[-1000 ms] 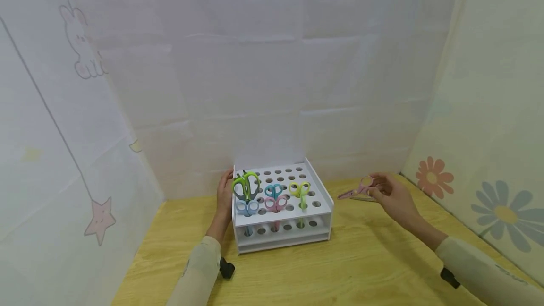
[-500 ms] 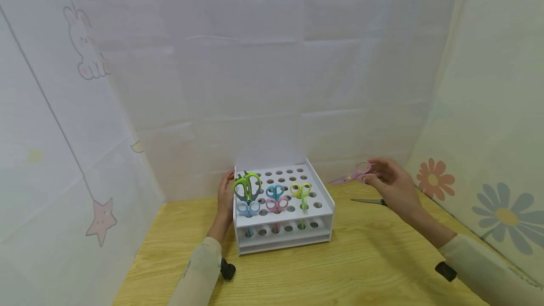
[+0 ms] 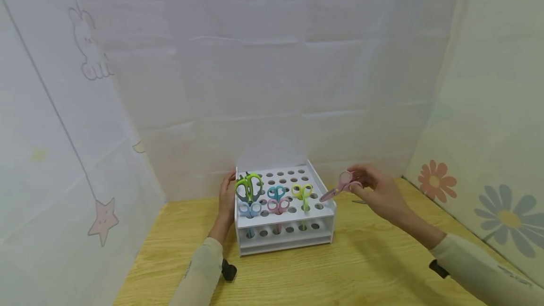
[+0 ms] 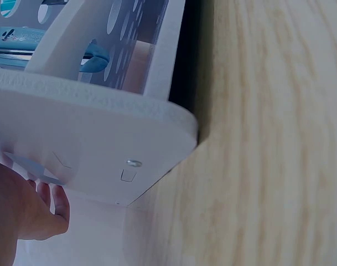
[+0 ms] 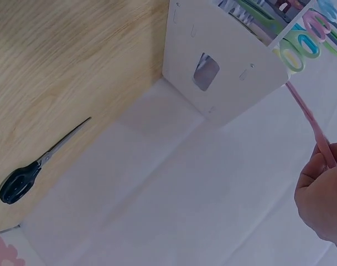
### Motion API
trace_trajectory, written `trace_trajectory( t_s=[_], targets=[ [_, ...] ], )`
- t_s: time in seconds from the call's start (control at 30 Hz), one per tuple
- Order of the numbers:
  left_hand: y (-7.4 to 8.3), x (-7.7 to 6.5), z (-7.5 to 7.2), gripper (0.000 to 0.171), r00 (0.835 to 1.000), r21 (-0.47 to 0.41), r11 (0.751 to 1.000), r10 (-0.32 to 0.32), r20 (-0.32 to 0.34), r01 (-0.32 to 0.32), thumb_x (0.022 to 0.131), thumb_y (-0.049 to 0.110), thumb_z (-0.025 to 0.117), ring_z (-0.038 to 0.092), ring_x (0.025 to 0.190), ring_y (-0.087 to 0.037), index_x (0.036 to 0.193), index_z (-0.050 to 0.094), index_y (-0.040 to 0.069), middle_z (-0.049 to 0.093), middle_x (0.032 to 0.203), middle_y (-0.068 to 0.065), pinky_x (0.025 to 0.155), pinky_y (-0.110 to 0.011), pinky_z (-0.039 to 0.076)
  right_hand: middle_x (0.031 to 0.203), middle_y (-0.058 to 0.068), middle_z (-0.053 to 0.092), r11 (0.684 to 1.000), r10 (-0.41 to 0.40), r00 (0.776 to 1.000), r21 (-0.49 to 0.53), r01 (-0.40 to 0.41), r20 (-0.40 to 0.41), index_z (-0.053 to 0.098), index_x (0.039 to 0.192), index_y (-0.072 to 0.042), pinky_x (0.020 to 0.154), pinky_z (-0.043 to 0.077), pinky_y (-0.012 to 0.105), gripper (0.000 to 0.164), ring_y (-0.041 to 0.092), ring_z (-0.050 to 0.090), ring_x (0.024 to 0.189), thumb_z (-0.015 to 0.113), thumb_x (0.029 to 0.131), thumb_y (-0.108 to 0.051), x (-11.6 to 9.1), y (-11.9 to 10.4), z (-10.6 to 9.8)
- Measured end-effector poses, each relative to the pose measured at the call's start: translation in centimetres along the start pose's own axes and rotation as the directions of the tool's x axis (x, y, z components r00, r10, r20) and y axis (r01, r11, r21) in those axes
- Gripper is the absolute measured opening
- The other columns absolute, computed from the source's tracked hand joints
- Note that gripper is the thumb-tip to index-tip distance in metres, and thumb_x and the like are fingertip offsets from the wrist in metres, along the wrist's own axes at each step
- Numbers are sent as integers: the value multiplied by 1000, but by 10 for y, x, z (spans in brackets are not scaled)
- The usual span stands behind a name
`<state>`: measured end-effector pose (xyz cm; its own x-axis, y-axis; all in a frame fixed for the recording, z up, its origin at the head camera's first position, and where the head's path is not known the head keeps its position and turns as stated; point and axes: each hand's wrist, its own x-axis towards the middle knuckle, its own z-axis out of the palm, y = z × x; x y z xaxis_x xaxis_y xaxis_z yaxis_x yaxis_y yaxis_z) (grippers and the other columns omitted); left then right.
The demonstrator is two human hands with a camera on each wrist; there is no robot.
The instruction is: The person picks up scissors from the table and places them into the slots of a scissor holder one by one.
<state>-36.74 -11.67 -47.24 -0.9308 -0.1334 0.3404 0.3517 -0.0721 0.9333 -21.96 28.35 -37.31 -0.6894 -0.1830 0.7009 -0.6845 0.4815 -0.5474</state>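
A white rack [image 3: 280, 220] with rows of round holes stands on the table, with several scissors upright in it. My left hand [image 3: 226, 197] rests against its left side panel, fingertips by the cutout in the left wrist view. My right hand [image 3: 376, 192] pinches a pair of pink scissors [image 3: 330, 195] by the finger loops. Their blades point down and left, overlapping the right wall of the rack in the head view. Black-handled scissors [image 5: 19, 184] lie on the table to the right, mostly hidden behind my right hand in the head view.
In the rack sit large green-and-grey scissors [image 3: 249, 187], light blue scissors [image 3: 250, 208], teal scissors [image 3: 276, 193], another pink pair [image 3: 278, 205] and yellow-green scissors [image 3: 302, 191]. A white sheet [image 3: 272, 84] hangs behind the wooden table [image 3: 297, 277].
My right hand has carried the pink scissors left to the rack, lifting them first and then tipping the blades downward. The left hand stays at the rack's side.
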Motion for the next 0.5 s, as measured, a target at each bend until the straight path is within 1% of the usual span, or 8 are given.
trace_trajectory(
  t_s=[0.13,0.23,0.33,0.4,0.5],
  targets=[
    [2,-1,1,48,1000,-1,1000,-7,9,7,109,28,37,42,133,-34,152,44,6,42,151,-22,112,-51,31,97,10,71,999,-20,1000,-34,20,19,64,126,-3,62,53,23,38,22,66,78,70,90,9,2,3,5],
    [3,-2,1,49,1000,-13,1000,-13,13,13,109,28,37,41,135,-34,153,43,7,41,152,-22,113,-51,30,96,7,70,997,-14,999,-71,17,38,65,126,-7,57,52,26,36,19,65,74,70,92,5,4,3,7],
    [3,-2,1,49,1000,-16,1000,-15,13,15,110,29,36,41,135,-35,153,43,7,40,153,-23,114,-51,30,95,2,69,994,1,998,-110,6,57,66,125,-10,58,52,28,34,16,65,74,71,93,1,7,3,10],
    [3,-2,1,49,1000,-17,1000,-15,11,15,110,28,36,41,135,-34,153,43,6,40,153,-23,114,-51,30,94,1,68,991,3,998,-131,6,69,67,124,-10,60,53,29,33,15,65,74,72,93,0,7,3,12],
    [3,-2,1,49,1000,-12,1000,-8,11,8,110,27,37,42,134,-34,153,43,5,41,152,-23,114,-51,30,93,-1,69,985,-17,997,-168,29,72,69,123,-9,64,55,29,34,14,65,76,74,91,2,9,5,17]
  ],
)
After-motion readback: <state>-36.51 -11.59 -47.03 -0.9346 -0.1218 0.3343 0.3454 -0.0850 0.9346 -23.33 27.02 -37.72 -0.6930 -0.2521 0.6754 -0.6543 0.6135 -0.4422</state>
